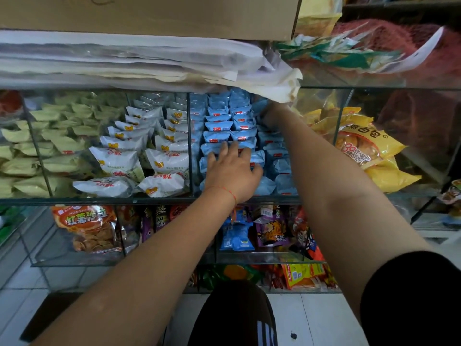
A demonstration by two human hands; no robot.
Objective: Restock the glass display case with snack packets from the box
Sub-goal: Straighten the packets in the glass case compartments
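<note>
Pressing down on the blue packets [225,136] in the middle compartment of the glass case [149,201] with the left hand [233,171], fingers spread flat and gripping nothing. Reaching toward one o'clock with the right hand [273,116], tucked under crumpled paper [274,83], fingers hidden, so cannot tell their state. Risking a toppled row if pushing too hard, probably spilling packets over the front edge.

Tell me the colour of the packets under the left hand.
Light blue packets with small red labels, seen in the head view.
</note>
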